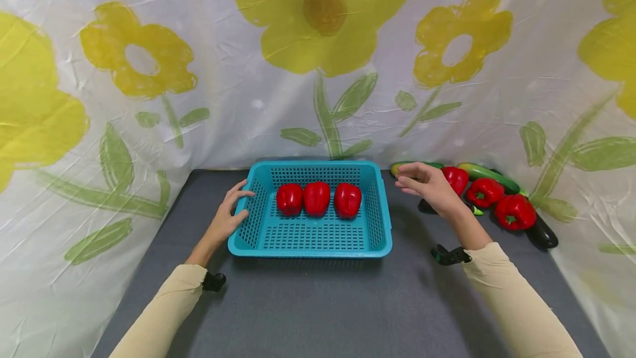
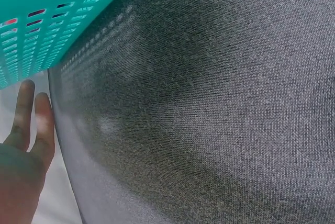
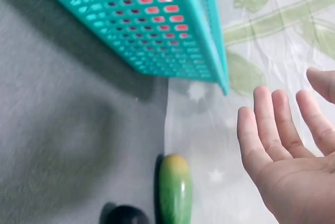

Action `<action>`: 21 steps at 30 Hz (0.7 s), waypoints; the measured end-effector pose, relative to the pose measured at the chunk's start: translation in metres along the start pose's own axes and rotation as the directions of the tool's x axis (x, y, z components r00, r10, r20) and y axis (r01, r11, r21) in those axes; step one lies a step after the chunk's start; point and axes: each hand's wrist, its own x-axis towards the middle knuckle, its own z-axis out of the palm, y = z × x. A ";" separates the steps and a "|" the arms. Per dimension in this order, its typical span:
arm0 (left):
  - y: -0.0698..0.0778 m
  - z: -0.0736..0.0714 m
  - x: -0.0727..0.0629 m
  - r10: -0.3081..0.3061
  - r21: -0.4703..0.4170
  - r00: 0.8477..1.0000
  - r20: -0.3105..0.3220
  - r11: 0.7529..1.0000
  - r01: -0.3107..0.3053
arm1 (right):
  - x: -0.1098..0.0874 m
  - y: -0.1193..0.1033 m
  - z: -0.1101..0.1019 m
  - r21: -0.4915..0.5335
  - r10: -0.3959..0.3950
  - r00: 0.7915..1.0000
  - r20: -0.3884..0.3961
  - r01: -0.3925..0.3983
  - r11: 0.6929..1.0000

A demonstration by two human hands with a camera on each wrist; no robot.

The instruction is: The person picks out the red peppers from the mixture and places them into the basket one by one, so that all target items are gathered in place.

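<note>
A blue-green plastic basket (image 1: 310, 254) with slotted walls stands on the grey cloth, and three red bell peppers (image 1: 316, 199) sit in a row inside it. My left hand (image 1: 224, 220) is at the basket's left side, its spread fingers overlapping the rim in the head view. In the left wrist view two fingers (image 2: 44, 124) extend beside the basket wall (image 2: 31, 51). To the right of the basket, my right hand (image 1: 432, 188) is raised with nothing in it. Its palm and loosely extended fingers (image 3: 269, 124) show in the right wrist view, apart from the basket rim (image 3: 217, 72).
Right of the basket lie several vegetables: more red bell peppers (image 1: 515, 212), a dark eggplant (image 1: 541, 233), a long green vegetable (image 1: 489, 176) and a green one with a yellow end (image 3: 176, 192). A white flower-printed sheet (image 1: 223, 115) hangs behind the table.
</note>
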 end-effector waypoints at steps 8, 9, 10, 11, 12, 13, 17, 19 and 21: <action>-0.034 0.000 0.001 0.007 0.011 1.000 -0.013 1.000 -0.006 | -0.014 0.012 -0.020 0.012 0.050 0.999 -0.014 -0.049 0.999; -0.036 0.000 0.001 0.006 0.008 1.000 -0.014 1.000 -0.006 | -0.015 0.013 -0.023 0.012 0.052 0.999 -0.014 -0.051 0.999; -0.036 0.000 0.001 0.002 0.005 1.000 -0.014 1.000 -0.002 | -0.017 0.014 -0.026 0.009 0.050 0.999 -0.014 -0.050 0.999; -0.036 0.000 0.001 0.000 0.004 1.000 -0.014 1.000 0.000 | -0.019 0.015 -0.029 0.004 0.049 0.999 -0.013 -0.049 0.999; -0.036 0.000 0.001 0.004 0.005 1.000 -0.015 1.000 -0.004 | -0.021 0.017 -0.032 0.003 0.047 0.999 -0.015 -0.047 0.999; -0.035 0.000 0.001 0.004 0.006 1.000 -0.013 1.000 -0.004 | -0.023 0.018 -0.035 0.008 0.045 0.999 -0.016 -0.045 0.999; -0.036 0.001 0.001 0.003 0.009 1.000 -0.010 1.000 -0.003 | -0.028 0.024 -0.048 0.018 0.046 0.998 -0.034 -0.046 0.999; -0.036 0.000 0.001 0.007 0.005 1.000 -0.009 1.000 -0.007 | -0.030 0.028 -0.055 0.032 0.053 0.997 -0.051 -0.052 0.998; -0.037 0.000 0.001 0.008 0.006 1.000 -0.008 1.000 -0.008 | -0.031 0.031 -0.061 0.046 0.065 0.995 -0.070 -0.062 0.997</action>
